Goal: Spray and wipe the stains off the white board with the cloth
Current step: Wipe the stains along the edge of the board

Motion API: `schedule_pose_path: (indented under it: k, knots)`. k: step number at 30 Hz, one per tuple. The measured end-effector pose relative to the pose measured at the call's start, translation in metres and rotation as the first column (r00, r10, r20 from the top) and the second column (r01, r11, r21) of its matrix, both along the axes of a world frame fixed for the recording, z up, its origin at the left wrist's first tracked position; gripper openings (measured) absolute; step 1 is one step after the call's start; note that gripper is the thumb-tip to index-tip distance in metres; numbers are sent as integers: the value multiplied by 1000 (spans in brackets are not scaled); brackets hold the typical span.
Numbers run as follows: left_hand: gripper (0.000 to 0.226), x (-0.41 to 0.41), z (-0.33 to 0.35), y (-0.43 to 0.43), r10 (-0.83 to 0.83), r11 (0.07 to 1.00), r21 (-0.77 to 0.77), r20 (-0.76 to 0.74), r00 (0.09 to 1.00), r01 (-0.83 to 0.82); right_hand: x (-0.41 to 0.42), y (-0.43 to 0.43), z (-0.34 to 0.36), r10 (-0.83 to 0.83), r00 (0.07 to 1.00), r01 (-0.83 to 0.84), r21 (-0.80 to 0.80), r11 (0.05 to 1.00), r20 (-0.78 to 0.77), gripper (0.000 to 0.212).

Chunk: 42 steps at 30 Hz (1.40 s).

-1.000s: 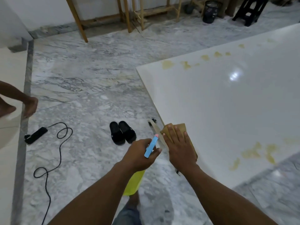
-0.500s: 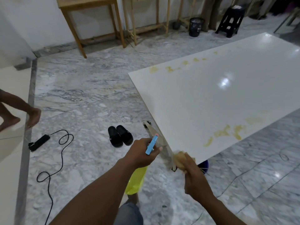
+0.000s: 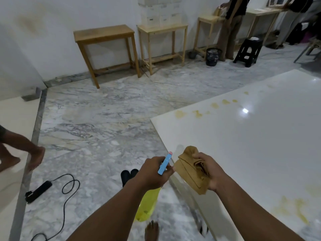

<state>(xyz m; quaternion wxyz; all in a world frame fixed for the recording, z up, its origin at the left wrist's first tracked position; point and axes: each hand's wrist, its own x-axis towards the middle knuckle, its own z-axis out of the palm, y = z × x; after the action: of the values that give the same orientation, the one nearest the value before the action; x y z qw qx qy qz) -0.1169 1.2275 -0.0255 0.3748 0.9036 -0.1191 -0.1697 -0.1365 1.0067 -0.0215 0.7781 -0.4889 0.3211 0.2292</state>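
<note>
A large white board [image 3: 251, 145] fills the right side, raised above the marble floor. Yellow stains [image 3: 198, 113] dot its far left edge, and more yellow stains [image 3: 293, 207] smear the near right part. My left hand [image 3: 152, 173] grips a spray bottle [image 3: 147, 204] with a yellow body hanging below and a blue trigger head sticking up. My right hand [image 3: 210, 171] holds a folded tan cloth [image 3: 189, 173] in the air over the board's near left edge.
Black slippers [image 3: 128, 174] lie on the floor left of the board. A black power strip with cable [image 3: 39, 190] lies further left. Another person's hand and foot [image 3: 33, 157] are at the left edge. Wooden tables [image 3: 104, 47], a black bin [image 3: 212, 57], a stool [image 3: 247, 51] and people stand along the far wall.
My right hand lifted the cloth off the board's edge, bunched it, and now holds it up unfolded. My view rose toward the far wall. The left hand kept hold of the bottle.
</note>
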Motion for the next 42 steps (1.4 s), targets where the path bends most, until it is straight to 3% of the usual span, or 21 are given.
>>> schedule_pose_path:
  k: [2, 4, 6, 10, 13, 17, 21, 24, 32, 40, 42]
  knots:
    - [34, 49, -10, 14, 30, 999, -45, 2, 1000, -30, 67, 16, -5, 164, 986, -148, -298, 943, 30, 30]
    - [33, 96, -19, 27, 64, 994, -83, 1, 998, -64, 137, 30, -15, 327, 941, -215, -598, 772, 85, 32]
    - [29, 136, -33, 39, 60, 996, -60, -4, 998, -61, 195, 44, -25, 432, 893, -175, -788, 591, 127, 36]
    - [28, 195, -49, 56, 92, 994, -50, -33, 995, -94, 292, 54, -60, 593, 794, -109, -928, 357, 135, 64]
    - [30, 225, -63, 65, 111, 992, -55, -48, 993, -114, 344, 62, -103, 731, 682, -173, -971, 162, 0, 62]
    - [33, 240, -77, 73, 93, 993, -63, -73, 993, -98, 354, 76, -149, 813, 551, -209, -974, -88, -191, 65]
    - [36, 243, -86, 70, 97, 994, -39, -101, 990, -102, 322, 67, -159, 871, 460, -189, -977, -97, -175, 76]
    - [36, 236, -85, 60, 98, 995, -12, -122, 988, -100, 291, 52, -160, 902, 415, -172, -984, -50, -118, 82]
    - [31, 180, -63, 15, 105, 994, 26, -63, 992, -103, 177, 19, -162, 911, 413, -108, -992, 72, 21, 61]
    - [28, 50, -36, -48, 199, 976, 90, -17, 980, -196, 22, -44, -132, 920, 385, -268, -946, 182, 68, 47]
    - [28, 13, -33, -65, 203, 978, 60, -63, 977, -200, -17, -62, -108, 893, 438, -335, -902, 271, 106, 37]
